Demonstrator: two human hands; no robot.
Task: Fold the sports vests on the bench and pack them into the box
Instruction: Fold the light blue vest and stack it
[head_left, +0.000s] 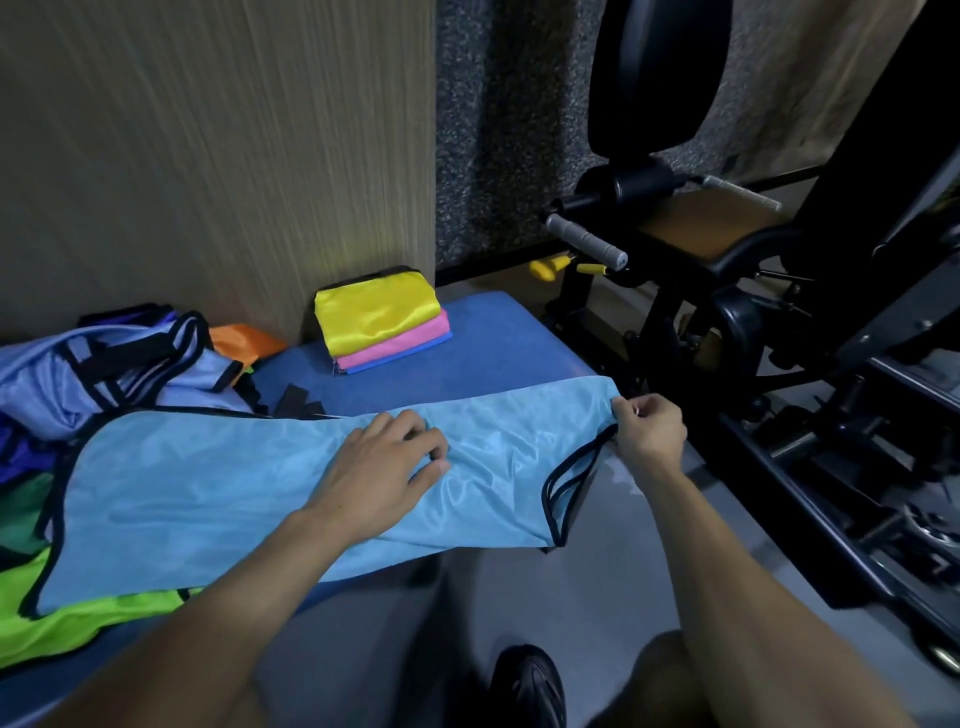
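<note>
Presently, listed from the left edge of the bench (483, 332) to its right end:

Item 1. Heap of unfolded vests (104, 374) at the far left: pale lilac with black trim on top, an orange one (244, 343) behind it against the wood-grain wall, green and purple beneath.

Item 2. Lime-green vest (78, 618) at the near left edge, partly under item 3.

Item 3. Light-blue vest (218, 493), black-trimmed, spread flat. Its long axis runs left to right along the near edge of the bench; its right end, with the armhole loop, overhangs the bench end.

Item 4. Folded stack (384, 322) at the far edge by the wall: yellow on pink on blue. No box is in view.

Item 5. Left hand (384, 462), fingers spread and lying flat, pressing the middle of the light-blue vest. It holds nothing.

Item 6. Right hand (649, 431), at the vest's far right corner, fingers curled and pinching the hem just beyond the bench end.

Item 7. Black exercise machine (727, 260) on the floor to the right.

Judgement: the right hand is nearer the free end, and the vest extends leftward from it, so the fold would likely carry that end across toward the left, with the left hand's press as the crease line.
</note>
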